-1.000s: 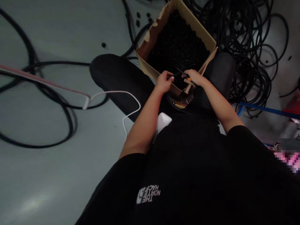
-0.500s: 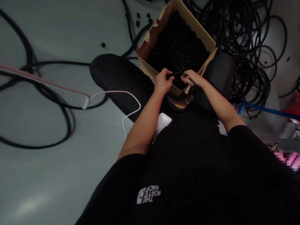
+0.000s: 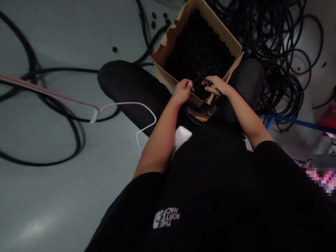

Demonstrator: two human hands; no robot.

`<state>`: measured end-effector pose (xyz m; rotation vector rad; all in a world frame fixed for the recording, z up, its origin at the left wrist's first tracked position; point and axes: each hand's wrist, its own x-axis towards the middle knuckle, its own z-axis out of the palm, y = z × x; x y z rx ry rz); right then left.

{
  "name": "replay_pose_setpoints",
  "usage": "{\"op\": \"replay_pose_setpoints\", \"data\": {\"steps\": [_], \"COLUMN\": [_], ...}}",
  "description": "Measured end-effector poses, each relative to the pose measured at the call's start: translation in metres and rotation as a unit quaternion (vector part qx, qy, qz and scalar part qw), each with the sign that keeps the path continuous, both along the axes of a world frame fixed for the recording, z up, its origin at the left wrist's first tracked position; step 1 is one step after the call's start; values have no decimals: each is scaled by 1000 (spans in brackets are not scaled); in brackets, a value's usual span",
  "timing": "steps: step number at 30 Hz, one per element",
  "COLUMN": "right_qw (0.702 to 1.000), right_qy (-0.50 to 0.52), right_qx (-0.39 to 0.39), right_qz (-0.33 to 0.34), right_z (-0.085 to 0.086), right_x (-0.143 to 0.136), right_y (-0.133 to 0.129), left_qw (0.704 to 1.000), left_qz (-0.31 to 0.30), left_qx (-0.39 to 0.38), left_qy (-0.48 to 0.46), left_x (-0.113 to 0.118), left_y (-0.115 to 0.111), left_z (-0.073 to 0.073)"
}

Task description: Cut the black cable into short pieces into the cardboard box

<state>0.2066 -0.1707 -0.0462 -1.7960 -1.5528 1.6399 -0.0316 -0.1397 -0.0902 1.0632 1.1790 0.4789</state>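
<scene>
Over the near corner of a cardboard box [image 3: 223, 21], my right hand [image 3: 219, 84] grips scissors [image 3: 214, 87] with orange and black handles; their dark blades point toward the box's contents. My left hand [image 3: 182, 91] is closed, thumb and fingers pinched on a thin black piece [image 3: 194, 82], perhaps a strip or tube, that reaches toward the blades. It barely stands out from the dark contents behind, so I cannot tell whether the blades touch it. Many short black pieces [image 3: 202, 49] fill the box, which sits between my legs.
Long black hose or cable lies in loops on the floor at left [image 3: 76, 140] and in a tangled heap [image 3: 273, 45] at right. Several small black bits [image 3: 114, 49] are scattered nearby. A white cord [image 3: 138, 103] runs to a white device [image 3: 183, 134] at my lap. A blue frame [image 3: 294, 121] stands right.
My left hand's fingers have curled in more tightly, and its thumb has turned upward. My right hand has shifted slightly right with the scissors. The box stays in place.
</scene>
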Motion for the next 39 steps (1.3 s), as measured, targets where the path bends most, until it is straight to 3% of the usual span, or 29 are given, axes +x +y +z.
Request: {"op": "replay_pose_setpoints", "data": {"steps": [3, 6, 11, 18, 24, 30, 36, 39], "right_qw": [999, 999, 999, 998, 999, 995, 998, 997], "right_qy": [19, 20, 0, 33, -43, -86, -68, -62], "right_qx": [-30, -47, -28, -10, 30, 42, 2, 41], "right_qz": [12, 8, -36, -60, -6, 38, 12, 24], "right_z": [6, 2, -11, -13, -22, -11, -14, -21], "right_x": [0, -3, -6, -10, -11, -11, -15, -10], "right_y": [-4, -7, -4, -3, 1, 0, -3, -1], "left_qw": [999, 999, 997, 994, 998, 999, 992, 995], "left_qz": [22, 30, 40, 57, -9, -20, -17, -44], "left_qx": [-24, -31, -57, -97, -62, 26, 105, 79], "left_qy": [7, 4, -17, -10, -17, 16, 61, 44], "left_x": [-2, -2, -1, 3, 2, 2, 1, 0], "left_y": [2, 2, 2, 3, -2, -1, 1, 1], "left_z": [3, 8, 12, 14, -1, -24, -20, -16]}}
